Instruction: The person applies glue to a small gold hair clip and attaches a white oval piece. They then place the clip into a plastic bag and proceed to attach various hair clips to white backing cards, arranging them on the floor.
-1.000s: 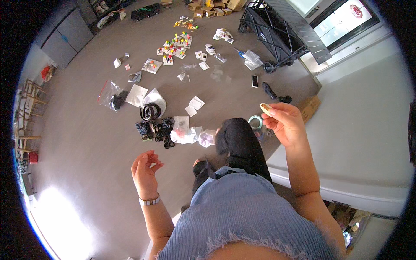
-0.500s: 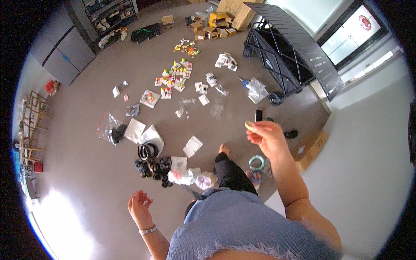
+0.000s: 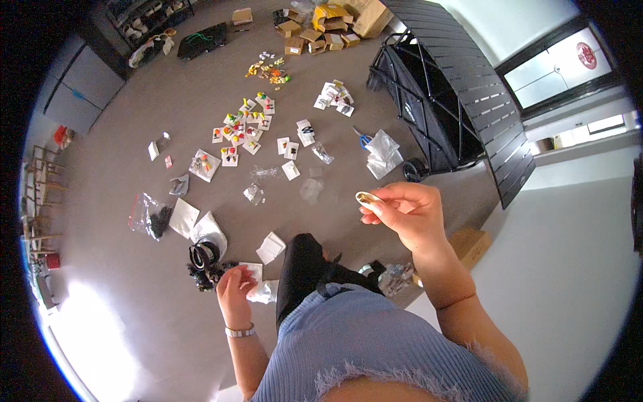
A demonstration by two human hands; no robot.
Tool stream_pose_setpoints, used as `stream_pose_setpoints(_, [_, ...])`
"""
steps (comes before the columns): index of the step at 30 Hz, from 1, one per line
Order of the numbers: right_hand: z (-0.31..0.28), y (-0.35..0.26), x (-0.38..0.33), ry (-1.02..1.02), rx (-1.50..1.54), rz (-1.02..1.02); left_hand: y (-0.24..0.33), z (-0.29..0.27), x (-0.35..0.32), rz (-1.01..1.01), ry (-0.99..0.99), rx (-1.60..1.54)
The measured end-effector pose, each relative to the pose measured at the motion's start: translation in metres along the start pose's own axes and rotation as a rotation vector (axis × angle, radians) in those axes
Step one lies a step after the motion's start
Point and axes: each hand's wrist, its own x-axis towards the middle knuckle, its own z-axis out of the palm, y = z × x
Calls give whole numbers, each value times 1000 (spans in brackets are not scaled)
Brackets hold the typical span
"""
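Observation:
Between thumb and fingertips of my right hand [image 3: 410, 213] is a small white oval piece [image 3: 366, 198] with a gold-coloured metal part on it; its exact kind is unclear. My left hand [image 3: 234, 291] hangs lower, fingers loosely bent, nothing visible in it. From this view it overlaps black hair bands [image 3: 203, 254], and a white card and clear plastic lie just beyond its fingers. Folded white paper [image 3: 271, 248] lies nearer my black-trousered leg [image 3: 300, 264]. Farther off, white cards [image 3: 202, 165] carry small colourful pieces, several more of them grouped behind.
A black folding wagon [image 3: 429, 100] stands at right, with clear plastic bags [image 3: 383, 155] and blue-handled scissors [image 3: 364, 141] beside it. Opened cardboard boxes [image 3: 315, 40] pile up at the back. Another carton [image 3: 470, 246] sits by the right wall. A zip bag [image 3: 149, 218] lies left.
My right hand has moved slightly left and turned, so the piece's gold part shows. My left hand has shifted right. The view has moved, and the phone on the floor is no longer visible.

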Motion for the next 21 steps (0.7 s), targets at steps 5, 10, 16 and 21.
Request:
stream_pose_setpoints(5, [-25,2,66,69,-71,33,16,47,75,-2,-17,-31])
stream_pose_setpoints(10, [-46,14,119,180,-154,96,21,104,147,-50,-90,-42])
stream_pose_setpoints(16, [-78,46,184,200,-184,180,0,134,174,-216,-71,8])
stream_pose_setpoints(21, [-134,105,254,22,-209,425,-50,149,187,-252,202,-10])
